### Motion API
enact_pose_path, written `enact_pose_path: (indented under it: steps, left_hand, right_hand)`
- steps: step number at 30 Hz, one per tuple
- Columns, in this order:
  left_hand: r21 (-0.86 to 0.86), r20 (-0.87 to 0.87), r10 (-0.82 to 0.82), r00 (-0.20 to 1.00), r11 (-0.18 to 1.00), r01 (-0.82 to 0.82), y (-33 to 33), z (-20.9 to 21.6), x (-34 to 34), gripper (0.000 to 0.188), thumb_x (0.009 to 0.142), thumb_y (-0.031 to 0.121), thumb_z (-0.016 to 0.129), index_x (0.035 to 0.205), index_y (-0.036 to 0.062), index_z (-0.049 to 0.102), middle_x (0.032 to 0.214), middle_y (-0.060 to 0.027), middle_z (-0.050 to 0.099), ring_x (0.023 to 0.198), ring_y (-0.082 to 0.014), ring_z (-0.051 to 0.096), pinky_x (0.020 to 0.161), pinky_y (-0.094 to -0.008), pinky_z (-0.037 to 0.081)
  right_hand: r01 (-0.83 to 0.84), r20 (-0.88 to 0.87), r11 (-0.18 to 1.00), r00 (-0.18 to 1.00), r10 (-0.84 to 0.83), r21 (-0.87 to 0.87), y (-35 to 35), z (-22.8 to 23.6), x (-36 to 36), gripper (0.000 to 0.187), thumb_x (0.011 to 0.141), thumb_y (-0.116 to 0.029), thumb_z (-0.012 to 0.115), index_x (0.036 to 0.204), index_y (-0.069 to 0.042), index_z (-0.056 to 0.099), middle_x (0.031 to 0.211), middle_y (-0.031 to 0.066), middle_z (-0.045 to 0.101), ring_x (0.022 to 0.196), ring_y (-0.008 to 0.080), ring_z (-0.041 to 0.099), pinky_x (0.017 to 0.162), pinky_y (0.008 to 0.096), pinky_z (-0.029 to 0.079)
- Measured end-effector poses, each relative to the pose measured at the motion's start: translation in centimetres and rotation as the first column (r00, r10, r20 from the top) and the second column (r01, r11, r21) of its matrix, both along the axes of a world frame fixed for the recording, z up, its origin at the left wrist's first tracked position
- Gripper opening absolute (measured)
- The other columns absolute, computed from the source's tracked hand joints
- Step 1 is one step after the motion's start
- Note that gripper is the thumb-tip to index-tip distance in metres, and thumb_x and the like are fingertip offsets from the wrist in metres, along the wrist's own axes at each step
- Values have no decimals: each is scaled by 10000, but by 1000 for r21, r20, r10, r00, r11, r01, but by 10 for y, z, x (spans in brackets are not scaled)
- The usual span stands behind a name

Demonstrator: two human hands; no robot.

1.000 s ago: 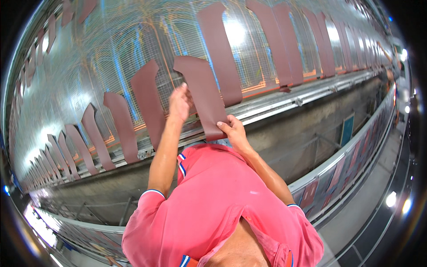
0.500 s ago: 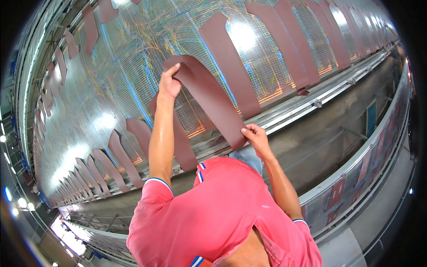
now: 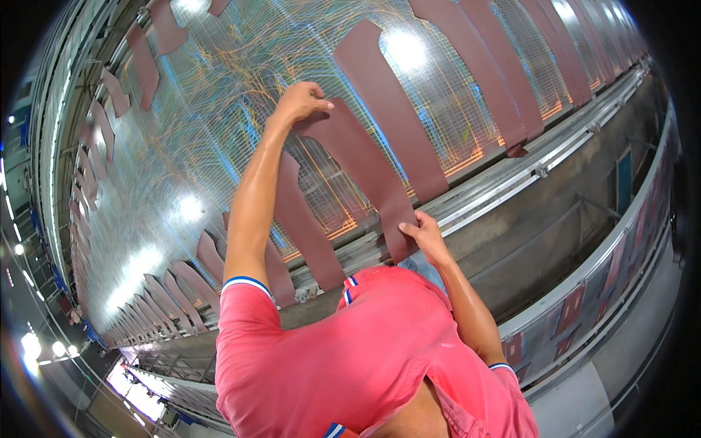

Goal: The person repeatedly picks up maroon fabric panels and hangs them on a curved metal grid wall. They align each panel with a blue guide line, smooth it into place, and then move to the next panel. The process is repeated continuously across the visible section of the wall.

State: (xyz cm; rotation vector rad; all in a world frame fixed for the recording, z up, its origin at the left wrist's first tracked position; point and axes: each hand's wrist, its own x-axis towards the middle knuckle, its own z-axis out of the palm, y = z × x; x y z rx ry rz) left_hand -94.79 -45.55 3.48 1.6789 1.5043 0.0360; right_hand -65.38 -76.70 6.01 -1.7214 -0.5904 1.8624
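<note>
A long maroon-brown panel of flat, flexible sheet material (image 3: 352,150) stretches between my hands over the long table. My left hand (image 3: 301,104) is closed at its far end, thumb on the upper face; some of its fingertips are hidden. At the near end, my right hand (image 3: 425,237) pinches the panel's right edge, where it hangs past the table's metal rail. Another brown panel (image 3: 391,109) lies flat just to the right. To the left, a similar panel (image 3: 310,219) lies partly behind my left forearm.
The long table (image 3: 212,109) carries a printed grid with coloured lines. Several more brown panels line its near edge, and smaller pieces (image 3: 142,66) lie along the far side. A metal rail (image 3: 540,171) edges the table. Behind me, a second table (image 3: 540,310) holds reddish-brown pieces.
The panel's raised arch has come down, and it now lies flatter toward the table. My left hand has turned over and moved slightly right with the far end; my right hand still holds the near end.
</note>
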Motion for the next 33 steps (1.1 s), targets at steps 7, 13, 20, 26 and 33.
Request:
enact_pose_path:
  steps: [7,13,20,26,33]
  left_hand:
    - [3,292,236,927,969,-248,0,-9,-14,139,794,156,757,861,35,747,712,-46,671,663,-133,609,654,-301,483]
    - [-35,58,214,975,977,-212,56,44,-28,153,774,116,770,899,28,755,770,-94,712,701,-166,652,674,-320,502]
    - [83,-145,66,987,995,-54,95,7,-3,192,788,151,774,933,26,755,851,-139,731,793,-228,684,729,-362,520]
    - [171,19,156,988,973,-157,88,-15,9,202,776,246,790,808,49,760,753,-117,713,668,-218,657,654,-364,505]
    - [122,-54,170,984,979,-162,96,-19,4,242,789,289,778,799,48,763,725,-100,705,642,-202,640,634,-346,497]
  right_hand:
    - [-77,-8,996,997,78,48,-2,32,11,189,866,-77,692,1026,20,668,884,20,673,798,75,585,719,255,479]
    - [-18,64,997,998,14,72,20,33,13,158,907,-108,676,997,21,666,809,-11,649,730,47,553,660,237,460]
    - [-64,439,990,899,4,123,23,-18,-9,191,923,-156,648,961,31,654,737,76,651,671,119,566,639,302,464]
    - [-18,535,987,842,-71,160,17,-29,-9,228,933,-206,634,933,20,662,695,113,628,638,160,552,627,348,463]
    - [-64,518,984,855,-32,166,16,-33,0,235,939,-208,623,883,19,651,652,114,586,603,175,514,606,359,447]
